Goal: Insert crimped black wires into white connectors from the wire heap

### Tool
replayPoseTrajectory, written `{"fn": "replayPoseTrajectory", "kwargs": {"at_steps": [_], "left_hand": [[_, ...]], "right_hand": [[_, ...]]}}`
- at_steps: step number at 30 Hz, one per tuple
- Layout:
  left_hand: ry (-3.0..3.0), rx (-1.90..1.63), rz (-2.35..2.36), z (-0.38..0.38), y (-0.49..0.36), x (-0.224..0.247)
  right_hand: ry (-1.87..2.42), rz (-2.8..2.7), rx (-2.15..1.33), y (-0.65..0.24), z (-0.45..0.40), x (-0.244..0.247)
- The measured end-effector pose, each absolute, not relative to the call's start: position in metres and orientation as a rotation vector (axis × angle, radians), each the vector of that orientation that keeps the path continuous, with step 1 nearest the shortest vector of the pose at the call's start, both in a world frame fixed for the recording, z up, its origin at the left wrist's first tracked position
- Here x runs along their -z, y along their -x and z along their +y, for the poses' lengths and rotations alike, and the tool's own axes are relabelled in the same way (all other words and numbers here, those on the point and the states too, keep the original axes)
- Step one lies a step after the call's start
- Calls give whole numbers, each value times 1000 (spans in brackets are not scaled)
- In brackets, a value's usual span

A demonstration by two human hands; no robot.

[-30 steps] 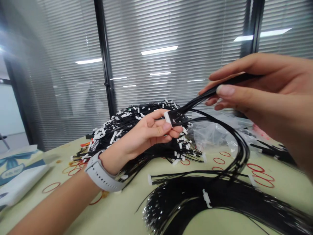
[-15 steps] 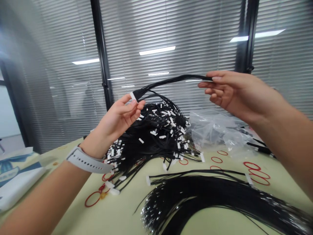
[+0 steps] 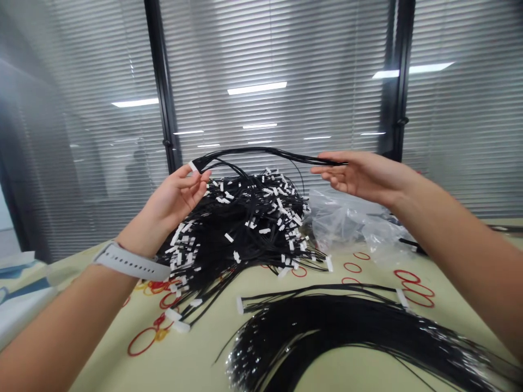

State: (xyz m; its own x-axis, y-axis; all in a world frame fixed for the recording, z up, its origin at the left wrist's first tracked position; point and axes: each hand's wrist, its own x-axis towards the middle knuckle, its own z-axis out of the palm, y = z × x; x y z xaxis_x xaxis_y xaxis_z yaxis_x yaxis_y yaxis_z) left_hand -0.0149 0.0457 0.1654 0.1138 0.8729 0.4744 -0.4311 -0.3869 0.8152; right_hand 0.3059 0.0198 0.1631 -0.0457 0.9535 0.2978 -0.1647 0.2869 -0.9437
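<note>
The left hand is pinching a white plastic connector between the thumb and curled fingertips, with the palm turned inward and the hand only partly closed. The right hand is gripping the far end of a bundle of black wires between the thumb and outstretched fingers, leaving the hand nearly flat. The bundle is arching between the hands, fairly straight along the right-hand stretch, while a few loose strands are sagging near the connector.

Directly below and between the hands, a tangled pile of black wires with white connectors is sitting on the table. A clear plastic bag is lying below the right hand, and a long, curved sheaf of black wires is stretching across the table nearer the person, between the two forearms. Red rubber bands are scattered below the right hand, and more are lying below the left. A white watch is circling the left wrist.

Holding the connector firmly at its body seems wise, as does keeping the bundle raised above the pile, since the loose connectors there could easily catch the hanging strands. Even tension between the hands would help keep the wires lying together.
</note>
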Motion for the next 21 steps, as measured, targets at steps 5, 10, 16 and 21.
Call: {"fn": "replayPoseTrajectory", "kwargs": {"at_steps": [5,10,16,21], "left_hand": [[-1251,-1587,533,48,20,-168],[-1229,-1607,483,51,28,-171],[-1177,-1642,530,54,35,-172],[-1181,-1675,536,50,34,-175]], "right_hand": [[898,-1378,-1084,-317,26,-162],[901,-1466,-1048,-324,28,-160],[888,-1529,-1030,-324,30,-158],[903,-1481,-977,-324,30,-158]]}}
